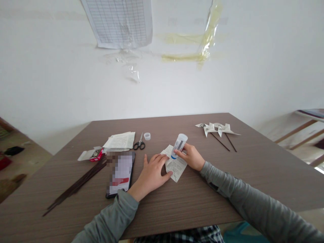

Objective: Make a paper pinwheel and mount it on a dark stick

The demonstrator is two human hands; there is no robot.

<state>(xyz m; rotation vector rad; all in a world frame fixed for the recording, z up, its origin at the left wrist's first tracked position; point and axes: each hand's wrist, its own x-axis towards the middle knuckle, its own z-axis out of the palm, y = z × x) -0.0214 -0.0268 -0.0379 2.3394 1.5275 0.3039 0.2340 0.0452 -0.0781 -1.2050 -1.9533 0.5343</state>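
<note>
A square of printed paper [176, 171] with crease lines lies on the table in front of me. Its left side is under the fingers of my left hand [153, 173], which rests on it with thumb and fingers spread. My right hand [192, 157] grips a glue stick [180, 143], a clear-white tube with a blue band. The tube is tilted, its lower end down at the paper; whether it touches is hard to see. A round white cap [147, 136] sits farther back, beside black-handled scissors [139, 144].
Left of my hands are a phone [120, 173], a paper stack [120, 141], a small red box [96, 154] and a bundle of thin dark sticks [78, 182]. Two paper pinwheels [224, 129] on sticks lie at the back right. A wall [162, 94] stands behind the table [202, 206].
</note>
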